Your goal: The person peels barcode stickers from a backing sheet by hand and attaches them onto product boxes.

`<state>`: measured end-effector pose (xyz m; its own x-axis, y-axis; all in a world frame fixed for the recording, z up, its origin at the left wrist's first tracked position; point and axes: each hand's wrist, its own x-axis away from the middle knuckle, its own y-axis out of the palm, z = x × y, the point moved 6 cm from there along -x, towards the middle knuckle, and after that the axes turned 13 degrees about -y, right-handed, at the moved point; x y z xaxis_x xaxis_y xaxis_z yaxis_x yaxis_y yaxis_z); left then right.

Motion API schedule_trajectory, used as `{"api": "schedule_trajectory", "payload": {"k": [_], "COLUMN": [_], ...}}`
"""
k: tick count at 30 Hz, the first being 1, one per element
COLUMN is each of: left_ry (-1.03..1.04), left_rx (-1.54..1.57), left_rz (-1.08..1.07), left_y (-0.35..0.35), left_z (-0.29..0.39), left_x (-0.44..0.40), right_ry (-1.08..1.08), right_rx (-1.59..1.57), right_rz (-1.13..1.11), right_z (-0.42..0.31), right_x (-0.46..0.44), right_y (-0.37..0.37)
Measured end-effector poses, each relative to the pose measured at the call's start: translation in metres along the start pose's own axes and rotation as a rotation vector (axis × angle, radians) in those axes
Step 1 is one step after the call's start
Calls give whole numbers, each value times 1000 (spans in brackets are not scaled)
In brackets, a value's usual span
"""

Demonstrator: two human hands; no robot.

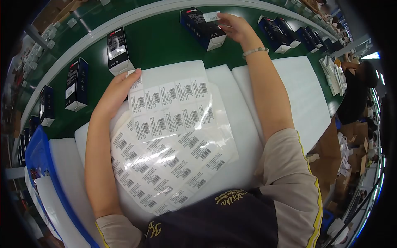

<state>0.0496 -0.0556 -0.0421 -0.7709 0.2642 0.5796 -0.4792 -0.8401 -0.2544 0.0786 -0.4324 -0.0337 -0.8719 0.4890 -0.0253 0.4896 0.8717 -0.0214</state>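
Left hand (120, 89) pinches white paper barcode-sticker sheet (169, 97) | right hand (239, 29) touches white label (211, 16) over dark cardboard box (200, 29), closure unclear | risk: skewed label, uneven finger pressure

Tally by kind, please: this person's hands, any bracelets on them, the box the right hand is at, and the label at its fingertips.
Left hand and right hand: 2
Bracelet: 1
Dark box: 1
White label: 1
Total: 5

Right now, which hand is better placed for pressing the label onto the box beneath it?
Right, I think. The right hand has its fingers on the label, over the box; the left hand holds the sticker sheet, farther from that box.
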Motion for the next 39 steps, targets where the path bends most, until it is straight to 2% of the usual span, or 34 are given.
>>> {"api": "schedule_trajectory", "payload": {"k": [2,9,18,22,23,27,28,32,33,37,39], "left_ry": [9,13,18,-28,-27,-2,3,16,4,13,34], "left_rx": [-10,-18,-17,11,12,5,1,50,55,58,111], "left_rz": [7,-19,-3,-11,-7,15,16,-32,-33,-39,-53], "left_y": [-3,0,1,2,1,0,-1,2,3,1,-3], "left_z": [1,-5,3,7,7,3,6,7,3,4,6], "left_x": [-1,-2,1,9,9,3,3,6,6,1,-1], "right_ry": [67,143,86,-120,-124,-471,-473,-881,-876,-673,-702], "right_rx": [-15,76,199,668,666,1320,1317,1376,1375,1399,1388], "right_rz": [-73,-124,-203,-344,-346,-93,-87,-382,-395,-705,-753], "right_z": [2,19,0,-5,-9,-40,-39,-16,-14,-9,-21], "right_x": [-1,10,21,15,19,47,45,47,51,64,79], "right_y": [6,17,40,52,59,77,76,99,102,122,126]}}
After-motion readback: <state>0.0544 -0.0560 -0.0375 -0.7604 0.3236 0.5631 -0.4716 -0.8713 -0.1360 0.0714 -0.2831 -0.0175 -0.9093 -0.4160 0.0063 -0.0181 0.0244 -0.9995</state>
